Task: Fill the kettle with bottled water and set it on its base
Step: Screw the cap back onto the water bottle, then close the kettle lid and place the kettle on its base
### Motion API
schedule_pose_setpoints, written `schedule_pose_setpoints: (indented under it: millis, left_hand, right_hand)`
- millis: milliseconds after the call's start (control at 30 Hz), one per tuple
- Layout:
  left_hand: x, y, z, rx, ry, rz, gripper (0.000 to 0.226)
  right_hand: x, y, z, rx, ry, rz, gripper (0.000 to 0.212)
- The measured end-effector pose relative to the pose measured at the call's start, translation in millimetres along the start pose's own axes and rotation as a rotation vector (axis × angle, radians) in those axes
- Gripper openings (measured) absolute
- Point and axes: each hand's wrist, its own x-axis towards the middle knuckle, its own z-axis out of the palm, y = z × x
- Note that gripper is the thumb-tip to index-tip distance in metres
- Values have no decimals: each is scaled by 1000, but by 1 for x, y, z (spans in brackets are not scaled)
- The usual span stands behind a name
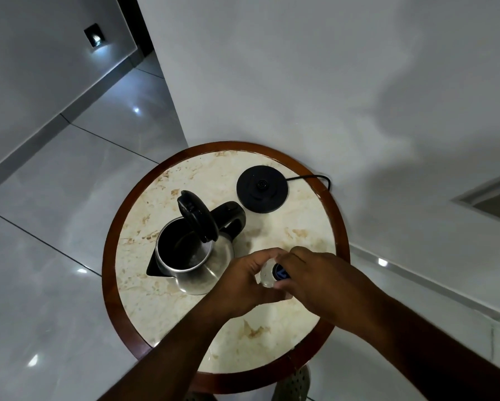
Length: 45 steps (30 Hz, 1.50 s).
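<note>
A steel kettle stands on the round marble table, its black lid hinged up and its dark inside showing. Its black round base lies apart from it at the table's back, with a cord running off to the right. Just right of the kettle, my left hand grips a clear water bottle around its top. My right hand is closed on the bottle's blue cap. Most of the bottle is hidden under my hands.
The table has a brown wooden rim and stands against a white wall. Glossy tiled floor lies to the left. A perforated chair or stool top shows below the table's near edge.
</note>
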Motion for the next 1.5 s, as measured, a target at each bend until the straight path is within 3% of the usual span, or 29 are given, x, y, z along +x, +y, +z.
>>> schedule_pose_setpoints:
  millis: [133,267,333,600,767,967,1033,1167,1267,1333,1433,1500]
  left_hand:
    - [4,1,-3,25,-29,11,51]
    - [9,0,0,18,-61,-4,59]
    - [13,-2,8,-30,-60,-10,64]
    - [65,8,35,2,61,14,63]
    - [67,3,36,40,36,-15,71]
    - [46,-3,23,-26,130,-284,107]
    - [28,-8,14,-66,175,-328,99]
    - [-29,-17,-14,-281,229,-460,81]
    - [-71,-21,-42,-243,250,-575,59]
    - [-91,-25,-65,-128,360,-612,57]
    - [-102,-33,-99,229,718,-530,62]
    - [-100,-31,-114,314,818,-414,69]
  right_hand:
    - [-5,-4,0,7,1,42,48]
    - [-19,4,-7,103,204,87,41]
    - [-22,10,-8,308,193,144,36]
    - [-6,62,0,346,307,330,43]
    - [-11,71,6,427,333,298,44]
    - [-25,69,-5,345,371,400,88]
    - [-28,67,-16,380,471,460,92]
    - [-19,57,-32,440,725,523,63]
    - [-6,47,-45,363,787,553,51]
    - [1,44,-55,435,877,563,44]
    - [25,24,-62,571,1000,490,38]
    - [52,-3,-59,704,944,396,34]
